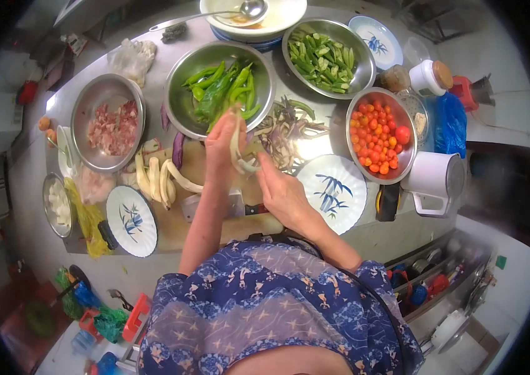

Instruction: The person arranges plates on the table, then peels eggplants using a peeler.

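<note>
My left hand (220, 142) is closed around the upper end of a peeled eggplant (235, 147), pale and slightly curved, held upright over the cutting board. Close to its lower end is my right hand (285, 195), its fingers drawn together; whatever they grip is too small to make out. Several peeled eggplants (154, 178) lie to the left, beside an unpeeled purple eggplant (178, 150). Just beyond my hands sits a heap of eggplant peels (285, 132). A knife (234, 203) lies on the wooden board (224, 231), partly hidden by my left forearm.
Around the board stand metal bowls of green peppers (221, 87), cut okra (321, 59), small tomatoes (374, 134) and chopped meat (114, 128). Two patterned plates (334, 215) (130, 237) flank the board. A white jug (430, 181) stands at the right edge.
</note>
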`<state>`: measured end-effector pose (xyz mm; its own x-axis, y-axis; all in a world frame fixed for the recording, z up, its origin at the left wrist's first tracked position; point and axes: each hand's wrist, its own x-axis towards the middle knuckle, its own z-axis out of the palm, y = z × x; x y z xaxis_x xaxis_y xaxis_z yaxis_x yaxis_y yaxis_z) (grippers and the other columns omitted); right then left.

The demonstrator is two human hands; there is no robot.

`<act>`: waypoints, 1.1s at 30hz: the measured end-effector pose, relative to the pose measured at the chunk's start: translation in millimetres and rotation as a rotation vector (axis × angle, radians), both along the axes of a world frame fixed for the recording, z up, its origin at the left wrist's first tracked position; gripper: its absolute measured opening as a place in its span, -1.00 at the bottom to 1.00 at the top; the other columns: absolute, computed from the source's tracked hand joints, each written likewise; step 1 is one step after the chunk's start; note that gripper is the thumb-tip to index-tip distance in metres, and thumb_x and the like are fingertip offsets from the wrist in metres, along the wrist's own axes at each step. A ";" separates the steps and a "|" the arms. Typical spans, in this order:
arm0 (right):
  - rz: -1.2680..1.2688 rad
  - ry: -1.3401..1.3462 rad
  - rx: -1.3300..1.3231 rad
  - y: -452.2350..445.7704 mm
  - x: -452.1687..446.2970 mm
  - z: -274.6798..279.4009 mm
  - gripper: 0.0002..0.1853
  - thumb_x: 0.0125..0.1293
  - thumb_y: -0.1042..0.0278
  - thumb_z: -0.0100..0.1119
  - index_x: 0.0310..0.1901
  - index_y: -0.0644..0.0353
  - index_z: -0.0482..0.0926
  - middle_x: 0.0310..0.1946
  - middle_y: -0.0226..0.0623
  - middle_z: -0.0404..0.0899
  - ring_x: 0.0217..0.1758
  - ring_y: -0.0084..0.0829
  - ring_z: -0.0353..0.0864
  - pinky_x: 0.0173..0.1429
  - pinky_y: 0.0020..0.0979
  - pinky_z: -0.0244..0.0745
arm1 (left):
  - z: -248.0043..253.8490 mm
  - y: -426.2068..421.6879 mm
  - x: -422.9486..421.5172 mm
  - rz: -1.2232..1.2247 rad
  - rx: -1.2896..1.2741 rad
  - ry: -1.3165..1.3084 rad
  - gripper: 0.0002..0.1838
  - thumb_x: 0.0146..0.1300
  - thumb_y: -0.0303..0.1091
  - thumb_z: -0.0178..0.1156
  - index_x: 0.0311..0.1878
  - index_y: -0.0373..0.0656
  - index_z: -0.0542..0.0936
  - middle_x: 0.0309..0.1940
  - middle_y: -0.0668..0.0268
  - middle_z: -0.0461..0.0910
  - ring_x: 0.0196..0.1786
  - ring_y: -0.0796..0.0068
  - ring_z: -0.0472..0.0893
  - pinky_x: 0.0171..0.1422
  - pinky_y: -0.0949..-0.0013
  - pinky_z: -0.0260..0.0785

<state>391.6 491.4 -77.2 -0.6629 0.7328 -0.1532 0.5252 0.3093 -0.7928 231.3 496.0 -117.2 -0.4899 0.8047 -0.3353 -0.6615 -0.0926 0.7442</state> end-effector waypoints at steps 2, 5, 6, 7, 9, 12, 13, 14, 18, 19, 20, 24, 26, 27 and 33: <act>0.008 -0.015 -0.019 -3.5 -3.3 -9.7 -0.54 0.52 0.31 -0.05 0.38 0.23 0.28 -0.32 0.29 0.61 -0.23 0.28 0.62 -0.17 0.13 0.48 | -0.1 -1.9 1.5 -0.031 -0.094 0.103 -0.58 0.54 -0.24 0.07 0.30 -0.33 0.48 -0.42 0.50 0.41 -0.47 0.77 0.35 -0.45 0.60 0.16; 0.073 -0.081 -0.051 -7.9 -0.9 3.0 -0.54 0.53 0.28 -0.07 0.36 0.32 0.29 -0.31 0.26 0.63 -0.30 0.23 0.65 -0.22 0.10 0.51 | -2.8 -3.6 -5.8 -0.148 -0.049 0.183 -0.56 0.53 -0.23 0.09 0.31 -0.32 0.50 -0.45 0.50 0.43 -0.48 0.78 0.34 -0.44 0.61 0.18; 0.123 -0.132 -0.065 -11.5 3.2 9.2 -0.54 0.54 0.27 -0.08 0.32 0.41 0.31 -0.30 0.21 0.65 -0.37 0.19 0.67 -0.27 0.07 0.54 | -0.3 -3.1 -8.8 -0.072 -0.068 0.166 -0.56 0.52 -0.22 0.09 0.30 -0.33 0.50 -0.47 0.51 0.43 -0.49 0.78 0.33 -0.43 0.61 0.20; 0.121 -0.133 -0.064 -18.4 9.1 4.9 -0.54 0.54 0.27 -0.08 0.32 0.41 0.31 -0.30 0.21 0.65 -0.37 0.19 0.67 -0.27 0.07 0.54 | 0.8 -1.5 -12.0 0.000 -0.085 0.149 -0.56 0.52 -0.22 0.10 0.30 -0.33 0.51 -0.49 0.51 0.44 -0.50 0.79 0.32 -0.43 0.60 0.21; 0.220 -0.098 -0.012 -28.5 18.1 -3.6 -0.53 0.53 0.27 -0.08 0.34 0.38 0.28 -0.33 0.19 0.66 -0.40 0.17 0.67 -0.29 0.05 0.55 | -2.1 -0.1 -25.0 -0.049 -0.019 0.132 -0.59 0.52 -0.21 0.12 0.25 -0.31 0.57 -0.47 0.53 0.46 -0.48 0.79 0.33 -0.39 0.62 0.19; 0.061 -0.071 0.116 -4.7 12.2 0.7 -0.46 0.51 0.29 -0.03 0.43 0.31 0.21 -0.32 0.23 0.64 -0.34 0.21 0.65 -0.25 0.08 0.53 | -5.1 -2.7 -20.6 -0.179 -0.041 0.177 -0.63 0.52 -0.20 0.12 0.13 -0.32 0.65 -0.43 0.52 0.50 -0.45 0.77 0.38 -0.36 0.60 0.23; 0.052 -0.067 0.115 0.6 6.6 1.1 -0.46 0.51 0.29 -0.03 0.43 0.31 0.21 -0.32 0.23 0.64 -0.34 0.21 0.65 -0.25 0.08 0.53 | -3.9 -1.6 -14.1 -0.271 -0.121 0.238 -0.63 0.52 -0.20 0.10 0.07 -0.35 0.66 -0.42 0.47 0.53 -0.44 0.75 0.42 -0.37 0.57 0.29; 0.063 -0.073 0.121 4.5 1.2 1.5 -0.45 0.50 0.29 -0.02 0.43 0.35 0.19 -0.34 0.24 0.63 -0.35 0.20 0.65 -0.27 0.08 0.52 | -1.8 0.2 -3.9 -0.245 -0.054 0.268 -0.62 0.50 -0.19 0.11 0.02 -0.36 0.69 -0.32 0.42 0.61 -0.40 0.73 0.47 -0.31 0.58 0.33; 0.110 -0.121 0.066 8.8 -2.8 11.2 -0.45 0.50 0.29 -0.01 0.38 0.46 0.19 -0.37 0.24 0.62 -0.38 0.19 0.66 -0.30 0.08 0.51 | 5.7 1.1 -10.0 -0.372 0.010 0.275 -0.62 0.50 -0.20 0.11 0.03 -0.37 0.69 -0.30 0.39 0.61 -0.39 0.72 0.47 -0.30 0.56 0.33; 0.114 -0.120 0.063 8.5 -0.6 10.1 -0.45 0.50 0.29 -0.01 0.38 0.46 0.19 -0.37 0.24 0.62 -0.38 0.19 0.66 -0.30 0.08 0.51 | 2.9 0.6 -11.8 -0.398 0.001 0.320 -0.61 0.50 -0.19 0.10 0.02 -0.38 0.68 -0.32 0.38 0.60 -0.39 0.71 0.46 -0.31 0.55 0.32; 0.191 -0.155 0.100 8.1 4.6 8.1 -0.49 0.51 0.28 -0.02 0.31 0.52 0.23 -0.43 0.19 0.63 -0.41 0.15 0.67 -0.34 0.03 0.53 | -0.7 0.6 -12.9 -0.427 -0.008 0.365 -0.61 0.50 -0.19 0.10 0.01 -0.39 0.68 -0.34 0.38 0.58 -0.40 0.71 0.46 -0.31 0.54 0.31; 0.377 -0.254 0.106 11.3 25.6 -0.2 -0.56 0.53 0.28 -0.03 0.18 0.57 0.31 -0.53 0.14 0.62 -0.43 0.12 0.69 -0.38 0.01 0.54 | -13.6 1.6 -22.7 -0.330 -0.014 0.254 -0.59 0.52 -0.18 0.08 0.01 -0.42 0.66 -0.43 0.42 0.48 -0.42 0.69 0.43 -0.34 0.52 0.29; 0.330 -0.238 0.063 11.9 23.8 6.7 -0.59 0.53 0.28 -0.04 0.14 0.55 0.35 -0.51 0.16 0.62 -0.42 0.15 0.68 -0.35 0.03 0.54 | 4.1 3.7 -28.1 -0.346 -0.005 0.093 -0.52 0.55 -0.09 0.02 -0.01 -0.43 0.64 -0.44 0.41 0.49 -0.44 0.66 0.44 -0.34 0.52 0.30; 0.282 -0.219 0.021 12.3 22.3 9.3 -0.62 0.53 0.27 -0.05 0.10 0.52 0.39 -0.49 0.18 0.62 -0.40 0.18 0.67 -0.31 0.06 0.53 | 4.2 3.2 -26.5 -0.347 -0.003 0.094 -0.52 0.55 -0.09 0.02 -0.01 -0.43 0.64 -0.44 0.41 0.49 -0.44 0.66 0.44 -0.34 0.52 0.30; 0.078 -0.014 -0.081 11.5 -2.0 1.3 -0.60 0.54 0.26 -0.08 0.17 0.47 0.34 -0.41 0.24 0.62 -0.32 0.29 0.63 -0.18 0.14 0.50 | 5.7 -0.1 -5.8 -0.137 -0.018 0.068 -0.48 0.56 -0.08 0.02 -0.14 -0.48 0.66 -0.58 0.40 0.46 -0.60 0.66 0.35 -0.53 0.53 0.16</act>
